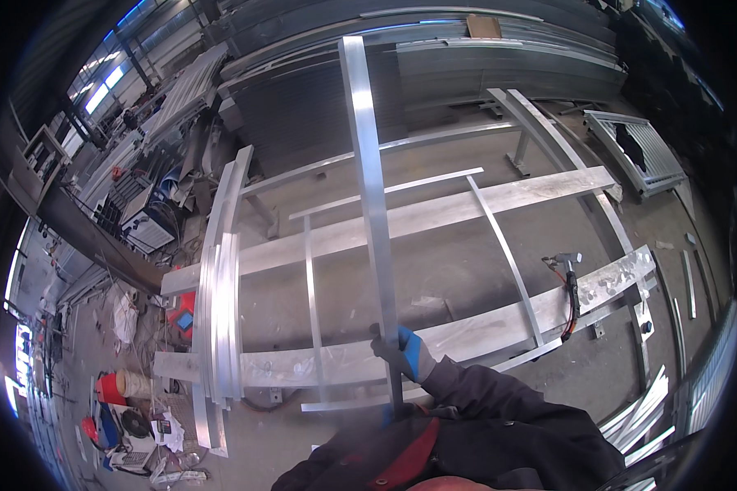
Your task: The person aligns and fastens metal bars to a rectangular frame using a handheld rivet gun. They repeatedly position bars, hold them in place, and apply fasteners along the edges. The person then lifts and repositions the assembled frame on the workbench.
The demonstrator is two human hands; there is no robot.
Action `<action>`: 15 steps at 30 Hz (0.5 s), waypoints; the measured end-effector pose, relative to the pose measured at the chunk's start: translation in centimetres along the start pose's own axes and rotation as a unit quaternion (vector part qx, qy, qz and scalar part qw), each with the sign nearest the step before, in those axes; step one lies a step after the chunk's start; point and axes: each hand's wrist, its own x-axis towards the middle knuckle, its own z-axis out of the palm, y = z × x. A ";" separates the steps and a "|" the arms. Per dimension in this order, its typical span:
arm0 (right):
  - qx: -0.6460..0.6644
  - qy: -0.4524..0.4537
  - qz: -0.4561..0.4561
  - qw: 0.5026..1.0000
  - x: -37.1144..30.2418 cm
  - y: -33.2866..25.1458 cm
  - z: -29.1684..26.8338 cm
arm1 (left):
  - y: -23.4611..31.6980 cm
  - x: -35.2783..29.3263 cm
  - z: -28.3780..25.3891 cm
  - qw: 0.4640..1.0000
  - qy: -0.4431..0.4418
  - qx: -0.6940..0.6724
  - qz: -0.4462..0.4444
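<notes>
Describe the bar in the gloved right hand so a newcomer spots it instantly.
Find the two wide, pale beams crossing the view. Over their middle, the gloved right hand holds a long silver bar. Unlike the slim bars nearby, it looks thicker, is hand-held and overlaps the stacked metal behind.

Smooth, glossy metal bar (368, 188) gleams in the right hand (403, 355) | matt cloth sleeve (491, 397) just below it | dull, blotched metal beam (487, 328) to its right | shiny metal strips (221, 323) left
</notes>
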 end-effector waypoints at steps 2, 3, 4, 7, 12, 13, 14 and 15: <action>0.008 -0.005 0.036 0.999 0.3 -0.5 0.4 | -0.2 -0.3 -0.5 1.000 0.000 0.000 -0.001; -0.008 -0.003 0.047 0.999 0.5 -0.6 0.6 | -0.2 -0.4 -0.8 1.000 0.000 -0.001 -0.001; 0.017 -0.008 0.041 0.999 0.7 -0.5 0.7 | -0.1 -0.6 -0.9 1.000 -0.002 0.000 0.001; 0.039 -0.010 0.024 0.999 1.4 1.2 0.6 | 0.4 -0.7 -1.2 1.000 -0.010 0.007 0.022; -0.060 0.007 0.109 0.992 0.0 7.9 -0.5 | 3.1 0.7 -1.0 0.995 -0.065 0.018 0.069; -0.119 0.024 0.128 0.984 -0.4 9.2 -0.7 | 4.1 1.1 -1.1 0.994 -0.077 0.015 0.077; -0.187 0.039 0.171 0.967 -1.3 10.4 -0.7 | 5.3 1.7 -1.2 0.992 -0.091 0.006 0.082; -0.189 0.084 0.173 0.963 -1.8 11.5 -0.6 | 6.6 2.2 -1.4 0.991 -0.105 -0.005 0.085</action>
